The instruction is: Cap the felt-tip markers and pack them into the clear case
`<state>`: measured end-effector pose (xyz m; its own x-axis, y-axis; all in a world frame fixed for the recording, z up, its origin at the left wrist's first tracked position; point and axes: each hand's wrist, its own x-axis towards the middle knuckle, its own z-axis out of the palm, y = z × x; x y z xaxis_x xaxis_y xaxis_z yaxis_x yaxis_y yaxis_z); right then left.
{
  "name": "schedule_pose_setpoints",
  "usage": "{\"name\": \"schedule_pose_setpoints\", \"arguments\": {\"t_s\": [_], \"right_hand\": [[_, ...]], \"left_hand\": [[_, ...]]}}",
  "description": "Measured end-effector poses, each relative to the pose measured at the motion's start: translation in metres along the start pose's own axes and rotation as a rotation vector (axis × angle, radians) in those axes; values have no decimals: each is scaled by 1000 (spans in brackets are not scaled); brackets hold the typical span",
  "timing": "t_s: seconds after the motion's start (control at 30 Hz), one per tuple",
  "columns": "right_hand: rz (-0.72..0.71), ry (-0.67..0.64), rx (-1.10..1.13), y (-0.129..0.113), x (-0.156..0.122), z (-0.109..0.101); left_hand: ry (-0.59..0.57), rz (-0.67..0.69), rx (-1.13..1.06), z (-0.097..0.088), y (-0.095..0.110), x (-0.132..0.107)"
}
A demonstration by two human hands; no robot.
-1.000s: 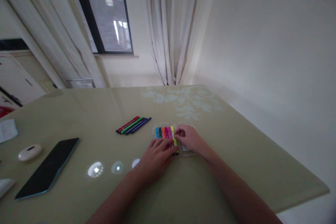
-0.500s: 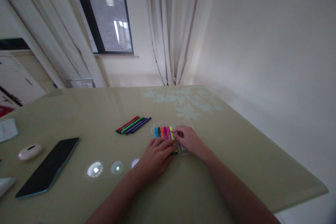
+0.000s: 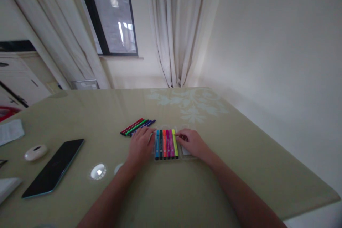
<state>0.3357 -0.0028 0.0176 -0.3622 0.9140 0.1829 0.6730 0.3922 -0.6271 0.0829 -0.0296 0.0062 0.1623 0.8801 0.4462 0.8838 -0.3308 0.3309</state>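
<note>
Plastic case (image 3: 186,156): seen open in the head view, just below the middle of the frame; its right half is partly covered by a hand.
Six pens (image 3: 164,145): laid side by side in the case's left half, from blue through dark green, orange, magenta and pink to yellow.
Left hand (image 3: 140,144): shifted off the row since half a second ago and now placed at its left edge, so the barrels are uncovered; for the work in hand, the full width is judged to be spanned.
Right hand (image 3: 191,140): kept beside the yellow pen, fingertips drawn close together.
Thin band (image 3: 165,134): apparently stretched across the row between both hands; whether it is pinched or merely looped round the fingers cannot be told for either.
Loose pens (image 3: 136,127): left in a slanted bundle, partly hidden by the left hand.
Barrel marks: small pale prints are shown on the six pens, too small to be read.
Dark tablet (image 3: 55,169): placed at lower left; no brand can be made out.
</note>
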Motion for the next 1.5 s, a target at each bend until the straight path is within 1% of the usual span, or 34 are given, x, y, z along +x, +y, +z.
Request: {"name": "schedule_pose_setpoints", "arguments": {"t_s": [0.07, 0.1, 0.17, 0.37, 0.43, 0.5, 0.57, 0.67, 0.73, 0.8, 0.9, 1.03, 1.1, 1.17, 1.23, 1.3, 1.33, 1.4, 1.5], "right_hand": [[-14, -8, -21, -3, -1, 0], [-21, -14, -34, -4, -1, 0], [-34, -22, -52, -6, -1, 0], [-71, -31, -15, -6, -2, 0], [-84, -53, -5, -6, -2, 1], [-97, -76, 14, -7, -3, 2], [-100, -85, 46, -9, -3, 3], [-70, -37, 166, -11, -2, 1], [-30, 5, 317, -13, 0, -1], [11, 25, 470, -14, 1, -5], [68, 35, 629, -18, 2, -9], [123, 18, 826, -22, 1, -9], [156, 40, 929, -22, 1, -8], [193, 108, 976, -17, 3, -7], [225, 205, 958, -11, 5, -7], [247, 270, 900, -3, 7, -7], [254, 275, 864, 0, 8, -8], [266, 234, 789, 5, 9, -7], [274, 144, 706, 9, 7, -3]], "left_hand": [[44, -117, 183, -3, -18, 3], [42, -151, 241, -5, -25, 4], [17, -189, 302, -7, -31, 4], [-48, -237, 339, -10, -24, 4], [-43, -243, 371, -13, -23, 5], [-2, -232, 393, -16, -21, 6], [70, -173, 384, -18, -17, 6], [170, 12, 283, -17, -2, 4], [190, 145, 188, -13, 13, -1], [178, 253, 106, -9, 27, -6], [162, 303, 5, -5, 43, -13], [158, 300, -118, -2, 48, -17], [127, 321, -145, 0, 49, -18], [45, 362, -152, 3, 50, -19], [-66, 395, -140, 6, 52, -21], [-173, 402, -118, 7, 54, -23], [-213, 393, -107, 8, 54, -24], [-268, 361, -91, 8, 54, -25], [-285, 311, -90, 8, 53, -24]]}}
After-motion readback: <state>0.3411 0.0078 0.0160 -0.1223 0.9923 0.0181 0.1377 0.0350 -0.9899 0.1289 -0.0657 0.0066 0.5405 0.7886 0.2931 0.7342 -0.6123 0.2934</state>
